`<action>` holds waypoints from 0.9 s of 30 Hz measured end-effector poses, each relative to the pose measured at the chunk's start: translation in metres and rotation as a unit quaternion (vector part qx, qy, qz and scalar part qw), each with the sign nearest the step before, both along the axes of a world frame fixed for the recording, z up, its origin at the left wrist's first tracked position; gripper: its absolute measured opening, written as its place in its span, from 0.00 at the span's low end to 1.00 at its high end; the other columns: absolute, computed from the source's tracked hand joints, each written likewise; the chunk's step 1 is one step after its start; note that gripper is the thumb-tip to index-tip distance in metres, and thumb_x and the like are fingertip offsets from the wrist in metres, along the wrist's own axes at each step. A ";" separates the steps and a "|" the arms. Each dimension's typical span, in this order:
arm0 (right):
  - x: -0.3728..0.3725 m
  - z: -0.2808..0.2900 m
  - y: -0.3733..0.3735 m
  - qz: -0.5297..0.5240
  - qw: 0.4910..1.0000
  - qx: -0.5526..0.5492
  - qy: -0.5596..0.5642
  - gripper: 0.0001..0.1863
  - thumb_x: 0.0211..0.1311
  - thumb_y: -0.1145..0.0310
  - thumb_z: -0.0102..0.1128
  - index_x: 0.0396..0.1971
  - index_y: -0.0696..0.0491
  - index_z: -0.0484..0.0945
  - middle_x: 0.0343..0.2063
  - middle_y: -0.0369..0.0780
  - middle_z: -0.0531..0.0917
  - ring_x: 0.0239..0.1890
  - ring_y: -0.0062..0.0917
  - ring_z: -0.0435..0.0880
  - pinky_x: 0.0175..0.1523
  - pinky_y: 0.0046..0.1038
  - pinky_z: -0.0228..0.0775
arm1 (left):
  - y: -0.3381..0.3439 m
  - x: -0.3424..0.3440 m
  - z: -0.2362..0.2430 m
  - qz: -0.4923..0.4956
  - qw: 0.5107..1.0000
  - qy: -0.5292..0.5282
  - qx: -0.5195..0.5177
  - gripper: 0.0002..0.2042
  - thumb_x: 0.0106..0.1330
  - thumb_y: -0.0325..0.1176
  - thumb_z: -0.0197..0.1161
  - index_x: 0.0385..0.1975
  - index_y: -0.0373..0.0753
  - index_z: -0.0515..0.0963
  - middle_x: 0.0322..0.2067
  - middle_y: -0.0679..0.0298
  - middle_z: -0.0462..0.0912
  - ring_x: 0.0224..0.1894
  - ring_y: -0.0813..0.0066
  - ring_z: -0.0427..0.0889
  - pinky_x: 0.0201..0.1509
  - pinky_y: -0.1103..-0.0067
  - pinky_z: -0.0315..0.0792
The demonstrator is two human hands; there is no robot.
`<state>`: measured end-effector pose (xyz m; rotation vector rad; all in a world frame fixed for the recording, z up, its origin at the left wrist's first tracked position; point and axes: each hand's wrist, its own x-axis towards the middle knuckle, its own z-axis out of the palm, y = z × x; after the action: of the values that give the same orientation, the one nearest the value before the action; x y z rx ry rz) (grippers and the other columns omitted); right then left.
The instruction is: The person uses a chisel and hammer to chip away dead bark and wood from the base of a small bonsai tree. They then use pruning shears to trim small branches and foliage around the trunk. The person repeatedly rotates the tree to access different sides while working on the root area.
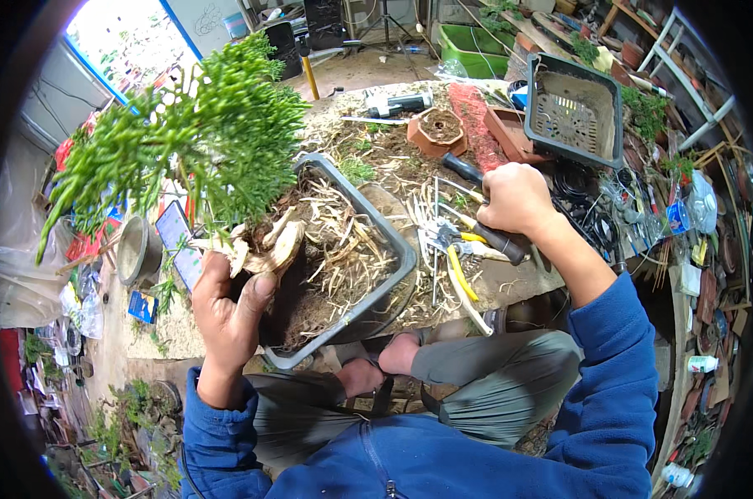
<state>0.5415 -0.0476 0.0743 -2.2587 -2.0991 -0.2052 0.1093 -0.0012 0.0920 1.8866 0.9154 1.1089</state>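
My left hand grips the pale, carved trunk of a small evergreen tree, whose foliage fills the upper left. Under it lies a grey plastic tray of soil and cut wood shavings. My right hand is closed around a black-handled tool at the bench's right; its working end is unclear. Beside it are yellow-handled cutters and other slim tools. A phone leans left of the tree.
A hexagonal pot, cordless tool, rectangular terracotta pot and perforated grey basket occupy the back of the bench. A grey round pot is at left. Cables and packets crowd the right. My legs are below the bench edge.
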 end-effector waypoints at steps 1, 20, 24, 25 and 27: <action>0.006 0.001 -0.003 0.000 1.000 0.018 0.014 0.11 0.43 0.60 0.71 0.23 0.52 0.91 0.26 0.48 0.90 0.34 0.44 0.92 0.43 0.43 0.85 | 0.000 0.001 0.001 -0.012 1.000 -0.019 -0.010 0.21 0.74 0.41 0.75 0.53 0.27 0.82 0.47 0.60 0.78 0.49 0.72 0.78 0.57 0.75 0.71; -0.023 0.045 -0.058 0.130 0.830 0.061 0.539 0.13 0.66 0.66 0.65 0.33 0.63 0.85 0.29 0.35 0.85 0.34 0.19 0.80 0.42 0.25 0.71 | -0.005 0.013 0.011 0.031 0.999 0.020 0.022 0.13 0.69 0.34 0.75 0.43 0.31 0.84 0.41 0.61 0.79 0.46 0.68 0.76 0.52 0.73 0.71; -0.076 0.056 -0.083 0.099 0.622 -0.016 0.777 0.17 0.81 0.60 0.55 0.51 0.61 0.78 0.35 0.46 0.88 0.34 0.26 0.87 0.42 0.27 0.80 | -0.008 0.020 0.013 0.022 0.999 -0.035 -0.002 0.13 0.69 0.35 0.76 0.43 0.30 0.86 0.40 0.58 0.80 0.47 0.65 0.78 0.53 0.71 0.74; -0.086 0.061 -0.091 0.078 0.558 -0.052 0.824 0.16 0.83 0.60 0.56 0.51 0.61 0.78 0.37 0.46 0.89 0.32 0.24 0.86 0.39 0.25 0.79 | -0.011 0.022 0.013 0.017 0.998 -0.056 -0.034 0.14 0.70 0.35 0.76 0.44 0.30 0.86 0.39 0.58 0.81 0.47 0.63 0.79 0.54 0.70 0.74; -0.098 0.071 -0.099 0.120 0.541 -0.072 0.830 0.18 0.85 0.59 0.55 0.56 0.60 0.76 0.32 0.43 0.88 0.27 0.22 0.83 0.34 0.23 0.75 | -0.014 0.022 0.017 0.037 0.998 0.029 0.033 0.17 0.72 0.39 0.75 0.47 0.29 0.86 0.43 0.56 0.84 0.46 0.64 0.81 0.55 0.70 0.75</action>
<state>0.4433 -0.1462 0.1452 -0.8831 -1.0454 1.4838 0.1314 -0.0155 0.1094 1.9616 1.0002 1.1453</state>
